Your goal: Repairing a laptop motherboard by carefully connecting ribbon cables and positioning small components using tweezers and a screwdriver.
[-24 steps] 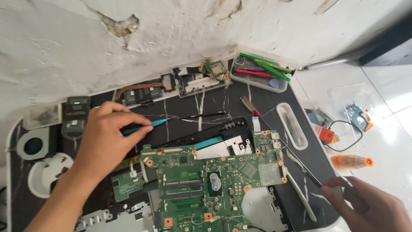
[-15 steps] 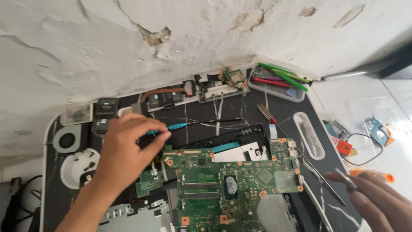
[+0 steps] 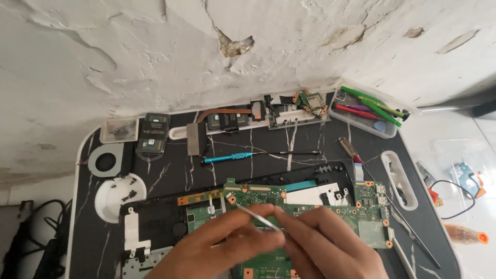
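Observation:
My left hand (image 3: 217, 248) and my right hand (image 3: 336, 248) meet low in the middle, over a green laptop motherboard (image 3: 310, 199). Their fingertips pinch a thin silver metal tool (image 3: 253, 214), which slants up to the left with its tip just above the board. The motherboard lies in a black laptop base (image 3: 155, 219) on a dark marbled mat. My hands hide the board's lower middle. A blue-handled screwdriver (image 3: 232, 157) lies loose on the mat above the board, apart from both hands.
Along the back lie a copper heat pipe unit (image 3: 227, 120), memory sticks (image 3: 154, 133), a clear box of screws (image 3: 119, 129) and a tool tray (image 3: 385, 132). A fan (image 3: 106, 161) and white screw dish (image 3: 111, 199) sit left. A red-handled screwdriver (image 3: 349, 147) and white oblong tray (image 3: 398, 181) sit right.
My left hand has put the blue screwdriver down on the mat and dropped to the board. My right hand came in from the right, and both now hold the thin metal tool.

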